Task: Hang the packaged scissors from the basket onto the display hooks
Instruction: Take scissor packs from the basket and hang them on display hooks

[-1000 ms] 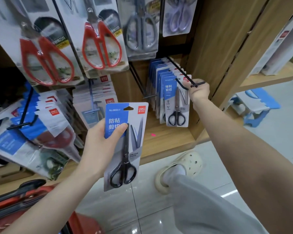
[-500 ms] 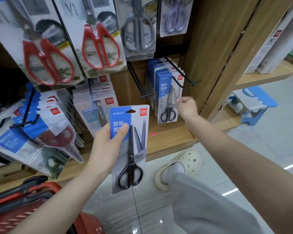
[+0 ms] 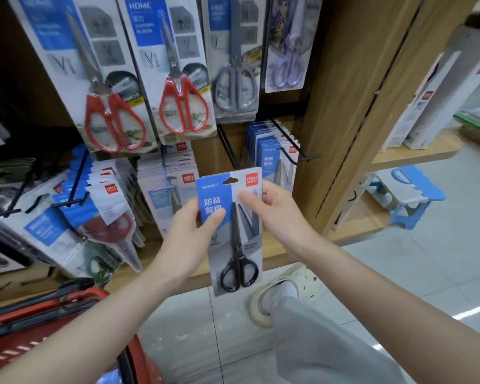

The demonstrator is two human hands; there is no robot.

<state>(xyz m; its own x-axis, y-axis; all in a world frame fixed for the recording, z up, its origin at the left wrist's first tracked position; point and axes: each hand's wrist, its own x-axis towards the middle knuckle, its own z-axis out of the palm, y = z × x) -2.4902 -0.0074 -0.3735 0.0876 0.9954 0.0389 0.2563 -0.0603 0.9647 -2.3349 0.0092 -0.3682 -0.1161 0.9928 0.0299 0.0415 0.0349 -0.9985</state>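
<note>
Holding a pack of black-handled scissors (image 3: 237,261) upright at the centre of the frame, both hands pinch its card near the top. The left hand (image 3: 189,239) has its thumb pressed across the blue printed panel with the other fingers hidden behind the card. The right hand (image 3: 283,214) has its thumb on the front at the card's upper right edge and its fingers curled round the back. The hang hole at the top of the card is free, and the pack is in the air, touching no hook. A black display hook (image 3: 297,145) juts out just above and to the right of the pack, with a row of blue-carded packs (image 3: 270,151) hanging on it behind the held card. Across the upper part of the frame hang red-handled scissors (image 3: 114,120) and grey-handled scissors (image 3: 234,87) in large packs. A red basket (image 3: 39,314) sits at the lower left corner, partly cut off by the edge. At the lower centre, a pale shoe (image 3: 286,289) stands on the tiled floor (image 3: 427,259), and a blue step stool (image 3: 408,195) sits at the right.
</note>
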